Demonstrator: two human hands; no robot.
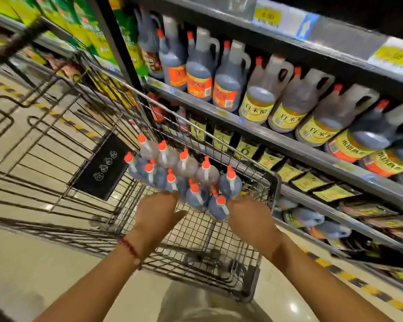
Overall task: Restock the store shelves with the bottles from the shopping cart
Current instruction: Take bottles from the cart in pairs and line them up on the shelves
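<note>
Several dark bottles with orange caps stand packed together at the right side of the wire shopping cart. My left hand reaches into the cart, thumb spread, with its fingertips at the nearest bottles. My right hand lies against the near right bottle. Its fingers point away from me and are hidden, so a grip does not show. The store shelf to the right carries large handled jugs with orange and yellow labels.
The lower shelves hold flat sachets and lying bottles. Green packs fill the far shelf unit at the upper left. A black plate hangs on the cart's far wall. Tiled floor with yellow-black tape runs along the shelf base.
</note>
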